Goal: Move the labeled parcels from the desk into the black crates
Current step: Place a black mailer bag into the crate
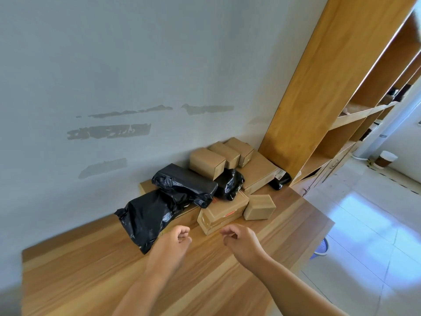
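A pile of parcels lies at the far end of the wooden desk (114, 270) against the wall. It holds several brown cardboard boxes, among them a taped box (222, 212) nearest me and a small box (259, 207) to its right. Black plastic mailer bags lie among them: a large one (145, 217) at the left and a long one (184, 183) on top. My left hand (175, 242) and my right hand (239, 240) hover over the desk just short of the pile, fingers loosely curled, holding nothing. No black crate is in view.
A tall wooden shelf unit (319, 87) stands at the desk's right end. Beyond the desk's right edge is a pale tiled floor with a paper cup (386, 158) and a blue basket (321, 248).
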Tool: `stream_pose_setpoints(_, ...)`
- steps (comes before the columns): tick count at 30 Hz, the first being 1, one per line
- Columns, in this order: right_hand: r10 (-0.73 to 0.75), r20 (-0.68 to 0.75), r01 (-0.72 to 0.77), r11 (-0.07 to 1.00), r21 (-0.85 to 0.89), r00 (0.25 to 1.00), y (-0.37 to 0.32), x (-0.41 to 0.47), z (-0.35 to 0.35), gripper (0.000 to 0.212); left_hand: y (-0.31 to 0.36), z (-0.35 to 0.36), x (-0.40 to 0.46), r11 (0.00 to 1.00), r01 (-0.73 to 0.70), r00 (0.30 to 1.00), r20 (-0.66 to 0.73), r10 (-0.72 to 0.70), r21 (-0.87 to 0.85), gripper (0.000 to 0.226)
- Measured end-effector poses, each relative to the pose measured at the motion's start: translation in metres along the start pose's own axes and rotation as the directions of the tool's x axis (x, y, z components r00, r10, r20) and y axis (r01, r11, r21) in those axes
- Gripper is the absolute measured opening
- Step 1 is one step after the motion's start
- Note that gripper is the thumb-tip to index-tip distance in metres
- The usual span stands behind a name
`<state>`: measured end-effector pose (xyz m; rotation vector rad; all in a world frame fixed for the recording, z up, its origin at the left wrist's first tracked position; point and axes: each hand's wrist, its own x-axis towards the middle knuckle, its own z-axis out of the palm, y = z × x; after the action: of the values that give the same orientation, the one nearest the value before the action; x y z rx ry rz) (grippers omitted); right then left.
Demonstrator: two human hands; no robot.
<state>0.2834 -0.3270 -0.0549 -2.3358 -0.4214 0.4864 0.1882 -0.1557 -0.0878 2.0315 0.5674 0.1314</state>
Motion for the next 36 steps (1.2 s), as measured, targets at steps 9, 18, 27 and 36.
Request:
stream_pose_setpoints(9,-0.087,0.055,0.089,0.995,-0.042,0.995,0.0,0.1,-0.005,0.03,0.003,0.015,0.051,0.991,0.126,0.988,-0.1,-0.12,0.049,0.029)
stream_pose_setpoints(18,-0.258,0.163,0.269,0.962,-0.046,0.952,0.027,0.207,-0.03,0.04,0.039,0.073,0.113,0.931,0.349,0.896,-0.254,-0.365,-0.106,0.032)
stream_pose_setpoints(27,-0.308,0.415,0.403,0.901,-0.163,0.856,0.036,0.269,-0.057,0.052,0.068,0.125,0.192,0.656,0.492,0.573,-0.354,-0.739,-0.573,0.058)
stream_pose_setpoints(36,-0.314,0.477,0.408,0.907,-0.104,0.821,0.042,0.269,-0.068,0.05,0.086,0.134,0.19,0.534,0.354,0.415,-0.383,-0.825,-0.767,0.057)
